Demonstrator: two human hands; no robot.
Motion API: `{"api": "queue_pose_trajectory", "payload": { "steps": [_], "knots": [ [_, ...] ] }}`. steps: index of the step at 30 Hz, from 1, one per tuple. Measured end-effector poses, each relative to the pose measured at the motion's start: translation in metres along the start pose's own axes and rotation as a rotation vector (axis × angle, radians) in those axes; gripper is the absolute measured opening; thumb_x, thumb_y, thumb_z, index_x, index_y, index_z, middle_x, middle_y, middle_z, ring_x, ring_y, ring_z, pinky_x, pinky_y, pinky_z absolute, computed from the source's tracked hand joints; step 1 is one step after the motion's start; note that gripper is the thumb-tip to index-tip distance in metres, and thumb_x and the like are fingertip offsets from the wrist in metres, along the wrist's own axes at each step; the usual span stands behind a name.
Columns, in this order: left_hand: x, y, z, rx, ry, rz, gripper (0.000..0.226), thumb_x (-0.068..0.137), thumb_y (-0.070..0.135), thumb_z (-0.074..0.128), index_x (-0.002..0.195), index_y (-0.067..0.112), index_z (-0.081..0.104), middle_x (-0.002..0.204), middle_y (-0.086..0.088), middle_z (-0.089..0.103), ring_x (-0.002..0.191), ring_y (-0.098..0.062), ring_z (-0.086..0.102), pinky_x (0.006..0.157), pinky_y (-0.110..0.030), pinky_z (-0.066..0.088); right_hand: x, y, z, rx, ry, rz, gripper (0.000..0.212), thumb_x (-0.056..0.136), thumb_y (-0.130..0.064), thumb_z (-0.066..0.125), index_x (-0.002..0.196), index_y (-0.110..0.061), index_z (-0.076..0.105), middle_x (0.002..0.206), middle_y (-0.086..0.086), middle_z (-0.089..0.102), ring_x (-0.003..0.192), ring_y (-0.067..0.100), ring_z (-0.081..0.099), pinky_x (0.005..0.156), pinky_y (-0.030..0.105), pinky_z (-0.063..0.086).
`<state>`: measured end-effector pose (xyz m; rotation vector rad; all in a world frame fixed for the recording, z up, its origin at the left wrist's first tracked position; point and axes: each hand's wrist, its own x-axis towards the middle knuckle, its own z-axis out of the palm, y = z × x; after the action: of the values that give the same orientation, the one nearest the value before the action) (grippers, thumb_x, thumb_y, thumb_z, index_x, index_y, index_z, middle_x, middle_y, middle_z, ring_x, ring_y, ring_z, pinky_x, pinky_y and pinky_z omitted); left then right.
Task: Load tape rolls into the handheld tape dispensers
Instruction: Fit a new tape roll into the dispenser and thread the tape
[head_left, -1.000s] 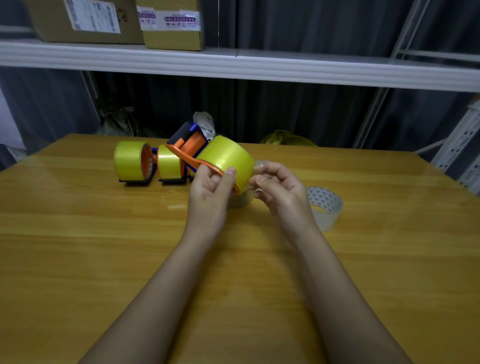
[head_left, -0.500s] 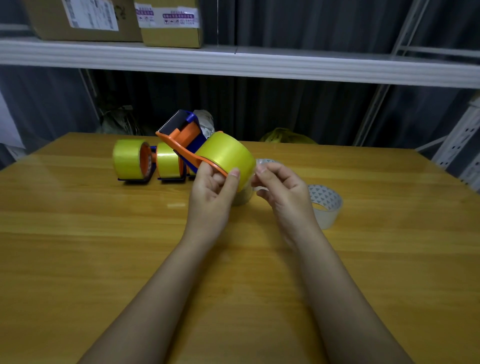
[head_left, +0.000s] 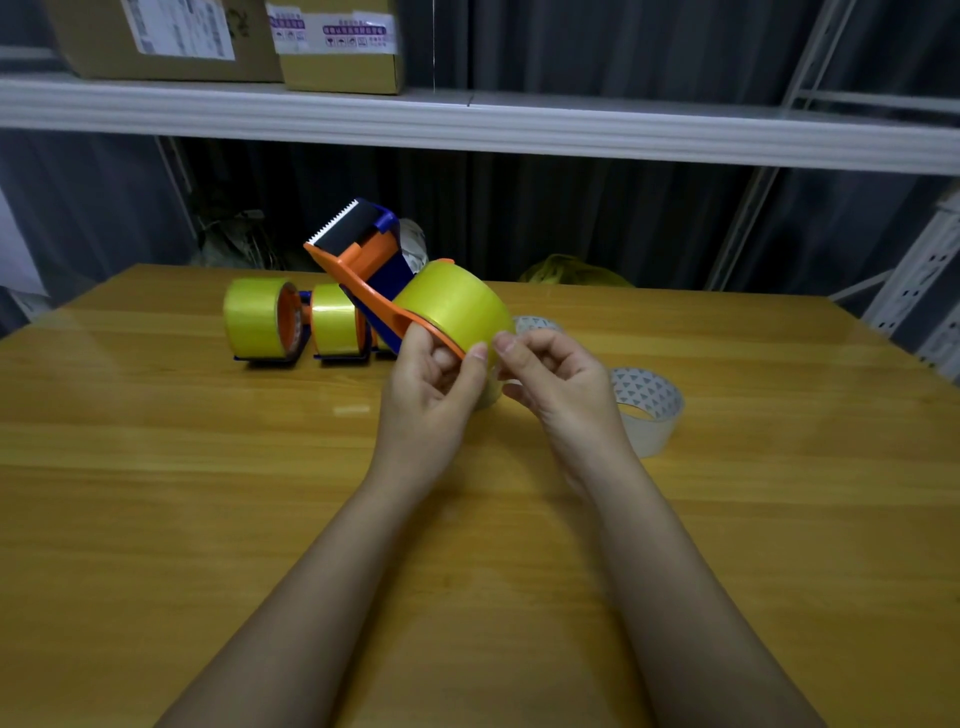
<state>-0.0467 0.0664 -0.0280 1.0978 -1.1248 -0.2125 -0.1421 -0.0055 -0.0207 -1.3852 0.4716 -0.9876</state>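
Above the middle of the wooden table, the left hand grips an orange tape dispenser loaded with a yellow tape roll. The right hand pinches at the roll's near edge. A patterned roll lies just right. Two loaded dispensers stand toward the far-left edge.

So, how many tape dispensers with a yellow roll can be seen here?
3. One held dispenser is in the left hand; two loaded dispensers stand on the table behind, outer and inner. More may be hidden.
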Motion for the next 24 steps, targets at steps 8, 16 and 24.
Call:
{"api": "queue_pose_trajectory", "payload": {
  "steps": [8,16,24],
  "knots": [
    [0.000,0.002,0.000,0.027,0.017,0.001,0.018,0.093,-0.002,0.050,0.092,0.016,0.047,0.057,0.022,0.057,0.059,0.007,0.056,0.057,-0.008,0.042,0.001,0.002,-0.001,-0.023,-0.083,-0.004,0.016,0.094,-0.013,0.058,0.079,-0.013,0.059,0.072,-0.006,0.063,0.074,0.008,0.061,0.069,0.023,0.052],
    [0.006,0.003,-0.001,-0.243,0.121,-0.226,0.017,0.098,0.017,0.045,0.112,0.011,0.054,0.094,-0.003,0.067,0.087,-0.016,0.065,0.073,-0.026,0.054,0.002,0.007,0.000,-0.023,-0.128,-0.205,0.021,0.092,-0.019,0.053,0.073,-0.017,0.062,0.070,-0.010,0.059,0.070,0.007,0.053,0.069,0.021,0.046],
    [0.014,0.004,-0.011,-0.451,0.224,-0.388,0.040,0.099,0.028,0.041,0.126,0.001,0.053,0.115,-0.016,0.066,0.102,-0.025,0.066,0.082,-0.033,0.054,-0.001,0.004,0.001,0.308,-0.304,-0.065,0.032,0.089,-0.016,0.049,0.063,-0.022,0.065,0.067,-0.003,0.058,0.069,0.008,0.055,0.072,0.020,0.048]
  ]
}}
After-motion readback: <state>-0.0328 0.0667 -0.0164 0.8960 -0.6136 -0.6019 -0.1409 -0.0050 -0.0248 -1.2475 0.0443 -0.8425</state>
